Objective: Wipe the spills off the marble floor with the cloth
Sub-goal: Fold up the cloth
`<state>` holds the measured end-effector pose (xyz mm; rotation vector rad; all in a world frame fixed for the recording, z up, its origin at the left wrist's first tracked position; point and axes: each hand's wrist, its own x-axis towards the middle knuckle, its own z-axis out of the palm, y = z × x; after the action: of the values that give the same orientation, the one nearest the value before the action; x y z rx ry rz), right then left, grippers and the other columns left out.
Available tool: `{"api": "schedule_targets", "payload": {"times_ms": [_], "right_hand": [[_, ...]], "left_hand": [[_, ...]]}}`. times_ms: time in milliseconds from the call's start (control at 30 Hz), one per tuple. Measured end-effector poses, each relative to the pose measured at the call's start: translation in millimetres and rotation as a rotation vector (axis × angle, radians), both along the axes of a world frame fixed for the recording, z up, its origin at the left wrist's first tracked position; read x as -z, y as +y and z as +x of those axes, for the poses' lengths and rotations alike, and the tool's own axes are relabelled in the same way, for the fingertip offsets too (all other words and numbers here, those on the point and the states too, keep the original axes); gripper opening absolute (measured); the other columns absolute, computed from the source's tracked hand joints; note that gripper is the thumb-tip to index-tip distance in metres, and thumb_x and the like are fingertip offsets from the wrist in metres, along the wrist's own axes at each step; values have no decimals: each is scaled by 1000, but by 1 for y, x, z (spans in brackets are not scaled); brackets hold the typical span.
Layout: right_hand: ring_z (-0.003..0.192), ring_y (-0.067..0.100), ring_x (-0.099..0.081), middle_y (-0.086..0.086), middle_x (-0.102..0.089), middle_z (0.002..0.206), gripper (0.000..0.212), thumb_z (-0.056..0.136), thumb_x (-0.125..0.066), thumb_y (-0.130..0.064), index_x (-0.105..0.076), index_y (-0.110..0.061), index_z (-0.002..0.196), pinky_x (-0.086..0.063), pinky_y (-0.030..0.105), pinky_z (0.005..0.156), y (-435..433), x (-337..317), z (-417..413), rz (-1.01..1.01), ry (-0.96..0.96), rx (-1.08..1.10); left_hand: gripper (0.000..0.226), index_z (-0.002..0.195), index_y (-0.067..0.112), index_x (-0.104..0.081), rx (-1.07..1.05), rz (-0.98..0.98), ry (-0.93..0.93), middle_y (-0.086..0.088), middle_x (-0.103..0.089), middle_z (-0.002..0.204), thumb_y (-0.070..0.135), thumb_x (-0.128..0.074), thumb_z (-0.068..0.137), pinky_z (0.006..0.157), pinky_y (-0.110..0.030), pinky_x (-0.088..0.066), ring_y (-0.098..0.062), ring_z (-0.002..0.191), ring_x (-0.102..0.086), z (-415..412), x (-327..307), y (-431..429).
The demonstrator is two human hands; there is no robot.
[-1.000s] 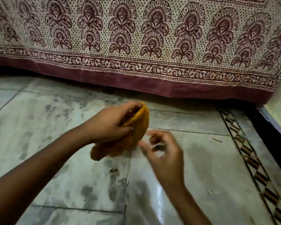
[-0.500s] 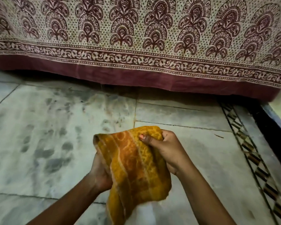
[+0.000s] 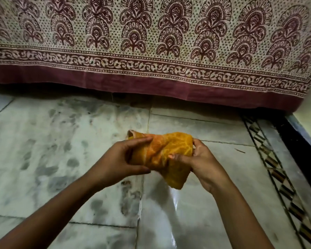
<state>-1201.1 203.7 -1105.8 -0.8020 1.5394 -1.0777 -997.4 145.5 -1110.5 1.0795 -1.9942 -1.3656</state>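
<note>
Cloth [image 3: 162, 155]: orange-yellow, held in the air above the marble floor [image 3: 214, 130], not touching it. Half a second ago it hung open as a long drape; now it is gathered into a short sideways bundle, with one corner drooping at lower right. Left hand [image 3: 118, 159] grips the left end, having come out from behind the cloth. Right hand [image 3: 203, 164] clasps the right end, fingers curled round it. Grey smudges [image 3: 57, 182] lie on the floor to the left. Patterned sheet [image 3: 151, 42] hangs behind.
</note>
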Motion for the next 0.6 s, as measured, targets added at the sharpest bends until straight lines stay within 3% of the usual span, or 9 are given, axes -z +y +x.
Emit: {"api": "schedule_targets", "payload": {"times_ms": [67,100,200,300,367,433,500,533,600], "right_hand": [[101,16,-58,-2,-59,116,98,69,-80,-5,-22,-25,146,-47,28,82,-1,-6,-1,49,198,-127],[100,15,-56,0,-58,116,102,72,-79,-5,-16,-28,148,-46,27,81,-3,-8,-1,74,364,-185],[97,7,-50,-6,-59,114,55,78,-74,-11,-55,-30,126,-48,25,85,-3,0,-1,-48,754,-130],[106,11,-48,-11,-50,110,40,78,-74,-22,-61,-31,115,-47,27,83,0,19,4,-209,812,274],[108,15,-50,-5,-50,115,38,83,-70,-26,-57,-28,118,-43,24,76,3,29,19,-147,491,636],[106,22,-56,7,-55,122,40,88,-61,-36,-55,-17,123,-46,29,72,2,32,34,83,-280,804],[105,34,-58,20,-56,125,66,84,-53,-56,-51,-6,128,-51,44,80,-1,33,41,246,-1005,642],[104,41,-59,28,-56,123,80,80,-49,-65,-50,0,127,-52,52,79,-3,32,39,248,-1210,544],[95,45,-63,33,-59,117,92,74,-48,-72,-51,6,123,-55,57,72,-7,31,30,197,-1324,431]], "left_hand": [[65,126,34,-54,-76,-279,-312,10,-54,116,15,-79,69,79,-13,-40,-11,105,-54,-3,2,-5],[57,122,31,-59,-111,-382,-434,3,-59,111,17,-77,70,77,-18,-39,-17,102,-56,-2,3,-9],[22,93,26,-72,-151,-721,-674,-7,-61,96,33,-73,72,82,-41,-36,-29,94,-54,0,9,-11],[33,77,27,-72,-254,-820,-636,-10,-56,116,52,-50,76,101,-57,-18,-32,114,-43,-10,10,-5],[32,78,27,-72,-274,-871,-577,-10,-55,125,47,-46,76,105,-62,-6,-33,122,-41,-20,7,1],[26,83,28,-72,-245,-938,-508,-6,-59,122,39,-50,75,106,-64,-1,-30,122,-43,-28,6,4],[25,88,29,-73,-153,-1017,-429,-1,-64,111,34,-52,75,107,-65,0,-25,118,-45,-30,13,4],[24,89,30,-73,-93,-1049,-392,3,-66,106,33,-53,75,107,-65,0,-23,116,-47,-29,17,5],[23,88,34,-73,0,-1040,-363,9,-67,101,37,-56,74,107,-66,-2,-19,115,-48,-26,28,5]]}}
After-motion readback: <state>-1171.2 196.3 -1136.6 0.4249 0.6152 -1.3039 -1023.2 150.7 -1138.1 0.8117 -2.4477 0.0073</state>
